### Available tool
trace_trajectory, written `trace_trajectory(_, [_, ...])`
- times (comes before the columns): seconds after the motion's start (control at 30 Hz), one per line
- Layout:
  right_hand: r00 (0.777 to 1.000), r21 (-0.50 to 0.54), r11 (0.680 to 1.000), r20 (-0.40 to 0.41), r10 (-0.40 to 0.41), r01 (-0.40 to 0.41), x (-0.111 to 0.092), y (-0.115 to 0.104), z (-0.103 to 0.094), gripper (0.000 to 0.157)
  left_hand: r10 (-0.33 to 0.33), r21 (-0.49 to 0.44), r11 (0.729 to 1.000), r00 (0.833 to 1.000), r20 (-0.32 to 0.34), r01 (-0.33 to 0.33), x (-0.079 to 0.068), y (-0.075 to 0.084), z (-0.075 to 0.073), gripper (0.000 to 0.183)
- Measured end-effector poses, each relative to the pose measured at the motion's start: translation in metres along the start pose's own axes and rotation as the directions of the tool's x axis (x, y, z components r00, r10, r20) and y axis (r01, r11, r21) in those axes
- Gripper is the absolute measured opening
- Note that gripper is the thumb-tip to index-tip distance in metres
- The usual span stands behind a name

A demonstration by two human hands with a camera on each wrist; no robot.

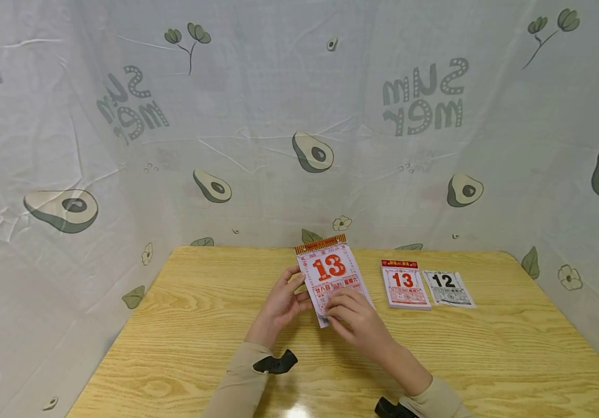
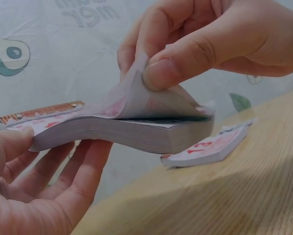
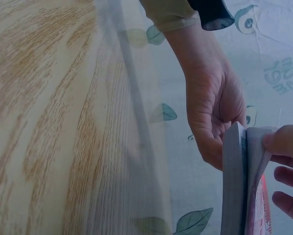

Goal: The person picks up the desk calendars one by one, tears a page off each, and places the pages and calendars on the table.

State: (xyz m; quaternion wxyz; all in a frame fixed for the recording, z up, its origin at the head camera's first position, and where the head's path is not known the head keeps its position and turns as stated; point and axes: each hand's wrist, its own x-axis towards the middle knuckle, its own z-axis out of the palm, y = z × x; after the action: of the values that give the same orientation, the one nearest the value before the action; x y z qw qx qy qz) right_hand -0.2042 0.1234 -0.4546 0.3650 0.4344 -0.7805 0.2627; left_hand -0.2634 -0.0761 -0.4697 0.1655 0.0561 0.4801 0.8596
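- From where I stand, the large calendar (image 1: 327, 273) is just below the centre of the head view, tilted, held up over the table (image 1: 190, 331), its red 13 facing up.
- The left hand (image 1: 282, 299), at its left edge, grips the pad: in the left wrist view the thumb lies on top near the orange band (image 2: 48, 111), the fingers underneath. That looks a sound hold; I'd keep it firm so the pad doesn't twist.
- The right hand (image 1: 357, 319) pinches the top sheet (image 2: 136, 95) between thumb and fingers by its lower end, which curls up off the stack with dark print showing beneath.
- I can't tell whether one leaf or several are in that pinch; worth checking before pulling.
- Below the band, upper left of the pad in the left wrist view, runs a ragged paper edge. The sheet seems joined up there, so a steady pull along that line, with the thumb bracing close by, should tear cleaner than a tug at one corner.
- Right of centre in the head view, the small calendar (image 1: 405, 285) lies flat, a loose sheet (image 1: 451, 288) marked 12 just beside it; the right elbow should stay clear.
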Motion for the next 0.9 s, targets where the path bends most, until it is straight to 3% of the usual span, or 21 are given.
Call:
trace_trajectory(0.17, [0.999, 0.032, 0.999, -0.008, 0.035, -0.035, 0.0, -0.001, 0.0, 0.016, 0.005, -0.001, 1.0, 1.0, 0.009, -0.005, 0.0, -0.001, 0.001, 0.023])
trace_trajectory(0.5, [0.994, 0.156, 0.982, -0.026, 0.107, -0.102, 0.002, -0.004, -0.002, 0.019, 0.009, -0.023, 1.0, 0.999, 0.042, -0.009, 0.001, -0.005, 0.002, 0.019])
trace_trajectory(0.63, [0.99, 0.095, 0.989, -0.072, 0.12, -0.113, 0.005, -0.003, -0.006, 0.02, 0.008, -0.047, 0.999, 0.998, 0.066, -0.005, 0.001, -0.007, 0.004, 0.016])
trace_trajectory(0.8, [0.985, -0.022, 0.993, -0.126, 0.114, -0.118, 0.01, -0.001, -0.009, 0.008, 0.006, -0.045, 0.999, 0.998, 0.067, -0.003, 0.002, -0.01, 0.005, 0.017])
trace_trajectory(0.9, [0.985, -0.091, 0.99, -0.146, 0.097, -0.111, 0.017, 0.001, -0.009, 0.02, 0.003, -0.035, 0.999, 0.997, 0.079, -0.001, 0.002, -0.012, 0.005, 0.023])
